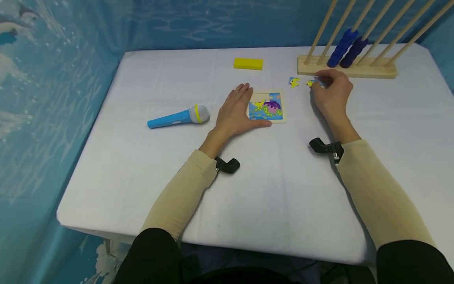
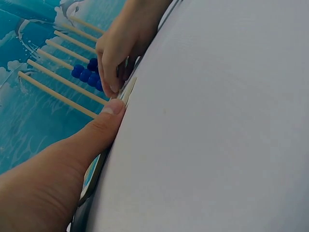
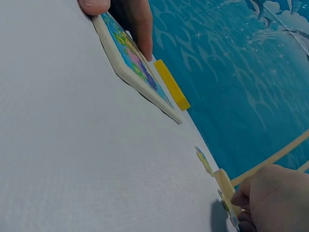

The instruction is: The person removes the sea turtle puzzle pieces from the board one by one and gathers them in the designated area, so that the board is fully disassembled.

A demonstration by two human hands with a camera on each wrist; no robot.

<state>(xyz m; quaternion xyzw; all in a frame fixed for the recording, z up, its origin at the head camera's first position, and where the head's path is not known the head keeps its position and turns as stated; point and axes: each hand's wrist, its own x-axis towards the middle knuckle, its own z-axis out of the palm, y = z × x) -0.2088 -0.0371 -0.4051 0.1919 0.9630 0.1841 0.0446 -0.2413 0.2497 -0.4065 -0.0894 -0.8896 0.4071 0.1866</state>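
My left hand [image 1: 235, 112] lies spread around the left side of a small wooden jigsaw board [image 1: 285, 114] with a colourful sea-animal picture. Its thumb runs along the near edge and its straight fingers reach the far left corner. The board's upper part shows a gap in the picture. To the right, my right hand [image 1: 333, 88] bends over a blue and yellow puzzle piece [image 1: 309, 83], thumb and fingers curled at it; the fingers partly hide the blue end. Just left of that lies another puzzle piece [image 1: 294, 82]. The right wrist view shows the right hand [image 3: 277, 198] low over the tabletop.
A wooden abacus rack [image 1: 354, 71] with upright rods and blue and purple beads [image 1: 342, 47] stands behind the right hand. A yellow block [image 1: 248, 63] lies at the back. Left of the left hand lies a blue toy microphone [image 1: 173, 118]. A white cloth [image 1: 269, 189] covers the table.
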